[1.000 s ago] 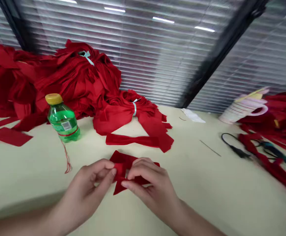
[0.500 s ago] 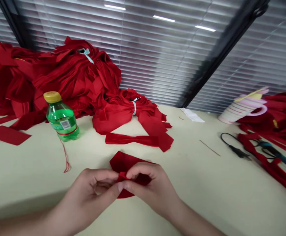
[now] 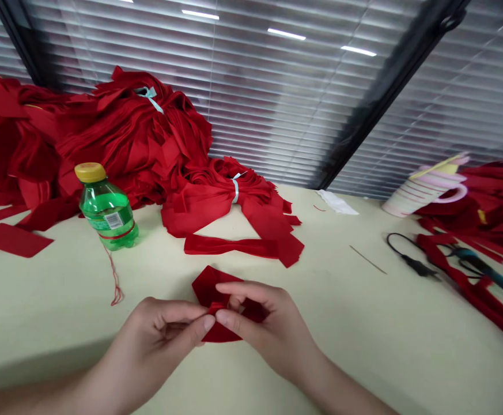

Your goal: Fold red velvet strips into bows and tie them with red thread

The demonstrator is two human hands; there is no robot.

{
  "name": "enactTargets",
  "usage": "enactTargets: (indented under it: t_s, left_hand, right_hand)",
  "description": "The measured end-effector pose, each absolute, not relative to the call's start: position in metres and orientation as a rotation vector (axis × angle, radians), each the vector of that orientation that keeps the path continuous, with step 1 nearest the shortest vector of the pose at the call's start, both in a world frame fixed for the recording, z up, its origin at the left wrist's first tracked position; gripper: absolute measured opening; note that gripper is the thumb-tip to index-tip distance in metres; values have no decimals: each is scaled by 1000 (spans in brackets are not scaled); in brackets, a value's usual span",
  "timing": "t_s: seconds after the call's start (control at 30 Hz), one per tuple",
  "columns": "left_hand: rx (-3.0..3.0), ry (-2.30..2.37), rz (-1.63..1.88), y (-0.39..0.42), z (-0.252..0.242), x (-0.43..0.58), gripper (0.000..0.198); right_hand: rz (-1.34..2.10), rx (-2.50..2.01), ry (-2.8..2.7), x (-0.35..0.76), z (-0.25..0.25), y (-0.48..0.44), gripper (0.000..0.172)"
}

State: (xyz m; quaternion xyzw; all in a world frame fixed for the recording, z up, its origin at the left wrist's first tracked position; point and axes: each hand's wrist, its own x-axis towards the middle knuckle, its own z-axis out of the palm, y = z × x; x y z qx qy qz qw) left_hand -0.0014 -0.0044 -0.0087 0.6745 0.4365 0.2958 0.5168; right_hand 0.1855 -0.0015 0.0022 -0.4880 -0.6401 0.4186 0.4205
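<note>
A strip of red fabric [image 3: 208,282] lies bunched under my fingers near the front of the table. My left hand [image 3: 156,337] pinches a small fold of it between thumb and index finger. From the other side, my right hand [image 3: 272,325] has its thumb against the same fold, with the index finger raised and reaching over it. Part of the strip is hidden behind the right hand. Just beyond lies a flat, pleated red strip [image 3: 231,246], apart from both hands.
Tied red fabric bundles [image 3: 234,193] and a larger heap [image 3: 117,132] line the back. A green bottle [image 3: 110,216] with loose red thread [image 3: 116,288] stands left. At right are a striped cup [image 3: 424,190], a black cable [image 3: 415,265] and more red fabric [image 3: 502,207].
My right index finger has lifted off the fold and stretched forward to the left. The left thumb has shifted slightly away from the right thumb. The left pinch stays in place.
</note>
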Motion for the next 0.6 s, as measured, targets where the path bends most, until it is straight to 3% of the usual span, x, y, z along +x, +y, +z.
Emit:
enactTargets:
  t_s: [0.1,0.33,0.47,0.6]
  left_hand:
    - [1625,1049,693,-4,-9,-3,32]
    - [1773,1067,725,-6,-4,0,36]
    - [1741,1065,801,-5,-2,2,13]
    - [1672,1067,794,-3,-1,2,11]
  right_hand:
    - [1079,-1185,-1610,186,2,-2,4]
    - [951,-1143,-1656,184,4,-6,6]
    - [821,-1112,-1847,184,6,-8,12]
    - [778,-1112,-1913,184,7,-9,13]
